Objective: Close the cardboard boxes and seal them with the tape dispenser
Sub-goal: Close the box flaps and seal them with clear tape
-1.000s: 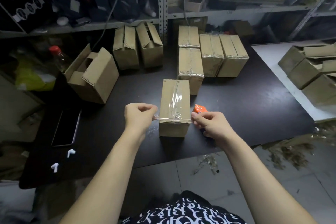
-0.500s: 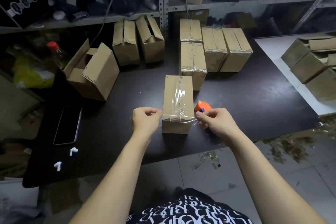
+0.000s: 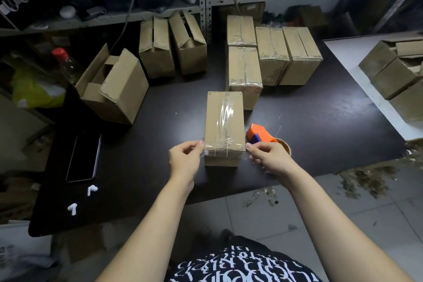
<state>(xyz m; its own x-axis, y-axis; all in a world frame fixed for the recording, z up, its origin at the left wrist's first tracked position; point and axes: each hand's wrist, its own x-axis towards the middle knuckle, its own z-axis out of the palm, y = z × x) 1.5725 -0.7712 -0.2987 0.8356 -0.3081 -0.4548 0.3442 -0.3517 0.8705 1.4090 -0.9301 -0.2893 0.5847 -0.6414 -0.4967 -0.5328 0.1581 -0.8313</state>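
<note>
We take the taped box (image 3: 223, 121) at the near middle of the dark table (image 3: 320, 126) as landmark. Far left of it: one plastic bottle (image 3: 66, 62) with a red cap, upright. Left and nearer to us: one dark phone (image 3: 84, 156) lying flat, two white earbuds (image 3: 92, 189), apart from each other. Left and further back: one open box (image 3: 113, 87), flaps up. Behind it to the left: two boxes (image 3: 158, 50) side by side, flaps untaped, the right one gaping.

Our left hand (image 3: 185, 159) is at the box's near left corner, thumb and fingers pinched on a strip of clear tape (image 3: 223, 145) that runs across the near end of the top. Our right hand (image 3: 269, 158) is at the near right corner, pinching the other end of that strip. One orange tape dispenser (image 3: 261, 135) lies on the table just right of the box, partly behind the right hand.

Behind the box and to the right: four sealed boxes (image 3: 245, 71) bunched together. Far right: a stack of more boxes (image 3: 393, 68) on a white surface, count unclear.
</note>
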